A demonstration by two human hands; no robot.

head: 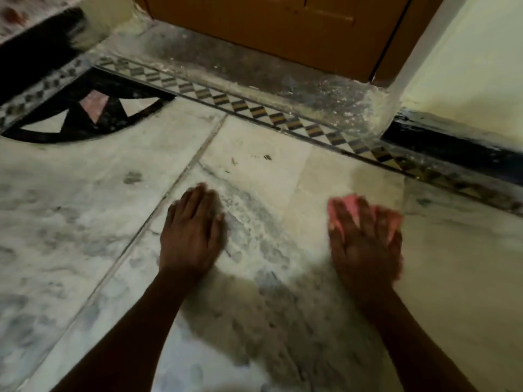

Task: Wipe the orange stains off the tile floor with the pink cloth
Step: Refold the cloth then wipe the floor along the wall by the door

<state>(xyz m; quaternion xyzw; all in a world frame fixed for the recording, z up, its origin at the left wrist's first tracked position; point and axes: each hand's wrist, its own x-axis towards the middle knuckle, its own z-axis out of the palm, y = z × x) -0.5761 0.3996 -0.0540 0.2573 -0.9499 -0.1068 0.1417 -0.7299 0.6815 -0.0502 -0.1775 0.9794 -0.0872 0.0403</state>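
My right hand presses flat on the pink cloth, which lies on the pale marble tile floor at the right of centre. The cloth shows past my fingertips and at both sides of the hand; the rest is hidden under my palm. The hand is blurred by motion. My left hand rests flat on the floor to the left, fingers together, holding nothing. I cannot make out a clear orange stain; the tile near the cloth looks faintly yellowish.
A checkered border strip runs diagonally across the floor ahead. Beyond it lie a dusty threshold and a brown wooden door. A cream wall with dark skirting stands at right. A black inlay pattern sits at left.
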